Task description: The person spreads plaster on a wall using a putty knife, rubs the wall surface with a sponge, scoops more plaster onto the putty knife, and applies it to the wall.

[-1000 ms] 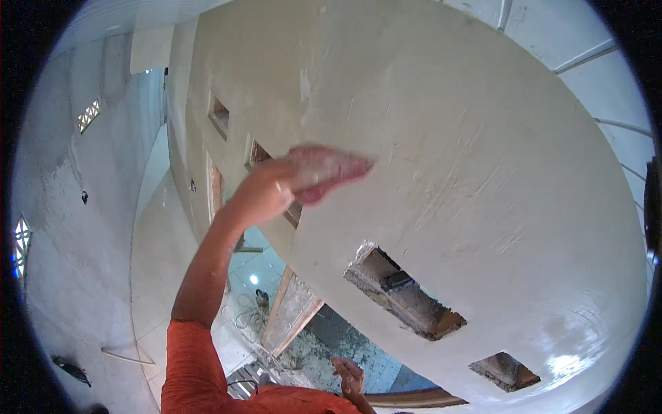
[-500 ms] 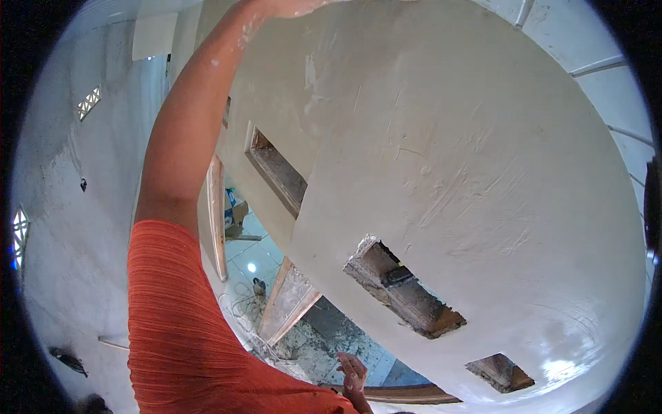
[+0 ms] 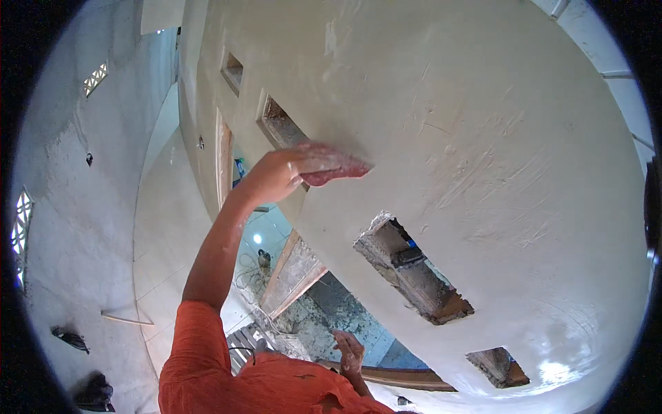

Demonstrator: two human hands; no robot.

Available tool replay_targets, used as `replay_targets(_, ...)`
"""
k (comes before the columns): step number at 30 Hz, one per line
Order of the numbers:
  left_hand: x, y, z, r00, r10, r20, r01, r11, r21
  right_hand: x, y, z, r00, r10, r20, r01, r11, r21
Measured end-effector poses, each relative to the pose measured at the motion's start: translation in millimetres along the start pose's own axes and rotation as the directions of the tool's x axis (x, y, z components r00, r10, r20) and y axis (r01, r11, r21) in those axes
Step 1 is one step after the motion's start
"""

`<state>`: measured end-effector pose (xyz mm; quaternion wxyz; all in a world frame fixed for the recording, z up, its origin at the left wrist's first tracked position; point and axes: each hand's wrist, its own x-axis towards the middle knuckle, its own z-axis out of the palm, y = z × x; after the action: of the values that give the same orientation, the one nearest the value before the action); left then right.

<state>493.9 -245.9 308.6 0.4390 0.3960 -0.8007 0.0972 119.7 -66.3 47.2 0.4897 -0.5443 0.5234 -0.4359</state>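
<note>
Plastered wall getting rubbed down with a reddish pad

Head view: a flat reddish sanding pad (image 3: 334, 165) is held pressed against the pale plastered wall (image 3: 483, 138) by the left hand (image 3: 276, 176), grip closed around its near end, arm raised in an orange sleeve (image 3: 196, 359). It looks like the smoothing step; the scratchy streaked patch to the right probably wants attention next, with even pressure. Rough brick-edged rectangular openings (image 3: 414, 272) are cut into the smooth, matte plaster. The right hand (image 3: 350, 352) is seen low down, fingers loosely spread, nothing held.

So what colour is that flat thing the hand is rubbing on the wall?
The flat pad is reddish pink, dusted pale, seen in the head view.
</note>
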Motion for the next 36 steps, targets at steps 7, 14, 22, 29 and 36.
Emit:
replay_targets(7, 30.5, 26.1, -7.0, 0.761, -0.504, -0.408, 0.335, 0.845, -0.417, -5.2, 2.8, 1.7, 0.998, 0.012, -0.056, -0.007, 0.996, 0.086)
replay_targets(14, 69.5, 18.1, -9.4, 0.703, -0.585, -0.405, 0.412, 0.799, -0.438, -2.5, 9.4, -8.9, 0.994, 0.001, -0.105, 0.007, 0.997, 0.081)
replay_targets(22, 96.6, 35.4, 2.4, 0.726, -0.591, -0.352, 0.529, 0.806, -0.264, -12.3, 11.3, -25.7, 0.978, -0.019, -0.208, 0.037, 0.996, 0.084)
replay_targets(29, 84.2, 117.2, 42.1, 0.82, -0.504, -0.272, 0.542, 0.836, 0.085, -20.1, 43.4, -36.9, 0.977, -0.127, -0.173, 0.137, 0.99, 0.047)
replay_targets(36, 69.0, 63.2, -22.7, 0.67, -0.48, -0.566, 0.456, 0.868, -0.197, 2.9, 22.6, -19.8, 0.969, -0.237, -0.067, 0.234, 0.971, -0.047)
